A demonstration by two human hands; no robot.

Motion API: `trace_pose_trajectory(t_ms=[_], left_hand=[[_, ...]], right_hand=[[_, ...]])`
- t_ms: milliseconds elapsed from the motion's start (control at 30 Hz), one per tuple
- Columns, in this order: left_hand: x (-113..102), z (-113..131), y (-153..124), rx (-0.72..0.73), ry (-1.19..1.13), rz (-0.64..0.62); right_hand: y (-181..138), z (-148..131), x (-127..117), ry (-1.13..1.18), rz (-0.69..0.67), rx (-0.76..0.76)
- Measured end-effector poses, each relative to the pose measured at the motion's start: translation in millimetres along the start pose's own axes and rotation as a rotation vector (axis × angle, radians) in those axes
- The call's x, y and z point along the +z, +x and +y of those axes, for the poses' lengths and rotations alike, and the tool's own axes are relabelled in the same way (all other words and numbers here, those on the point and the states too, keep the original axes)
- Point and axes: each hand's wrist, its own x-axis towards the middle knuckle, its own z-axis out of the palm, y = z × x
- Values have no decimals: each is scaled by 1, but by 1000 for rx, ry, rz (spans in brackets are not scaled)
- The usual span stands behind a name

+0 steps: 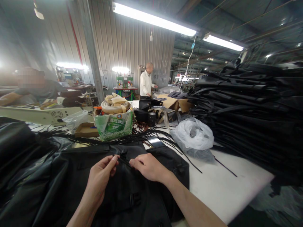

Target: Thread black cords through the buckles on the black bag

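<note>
A black bag of leather-like material (94, 186) lies spread on the table under both my hands. With thumb and fingertips my left hand (104, 173) pinches a thin black cord near the bag's upper middle. My right hand (148, 167) is closed just to the right, its thumb and curled fingers gripping a black cord (124, 157) that runs between the hands. A small dark knot or loop of it stands up between them. Black on black hides where the cord joins the bag. A black buckle (135, 199) shows lower on the bag.
Behind the bag lie loose black cords (132, 137), a phone (155, 141) and a green carton (115, 124) with rolled tape. A clear plastic bag (194, 135) sits on the white table (227, 183). Stacked black goods (246, 116) rise at right. Two people are farther back.
</note>
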Motion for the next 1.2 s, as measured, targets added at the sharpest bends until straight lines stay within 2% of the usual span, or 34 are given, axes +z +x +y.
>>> trace_pose_trajectory(t_ms=[167, 267, 400, 533, 867, 1200], left_hand=[[1, 1, 1, -15, -18, -5], [2, 2, 1, -20, -38, 5], [1, 2, 3, -19, -82, 86], [-1, 1, 5, -10, -123, 181], [-3, 1, 7, 30, -194, 266], [-4, 3, 11, 31, -279, 306]], right_hand=[[-2, 3, -3, 85, -96, 65], [-1, 7, -2, 55, -99, 100], [-1, 8, 2, -43, -54, 137], [0, 9, 4, -39, -49, 174], [3, 19, 5, -57, -55, 36], [2, 11, 4, -82, -64, 62]])
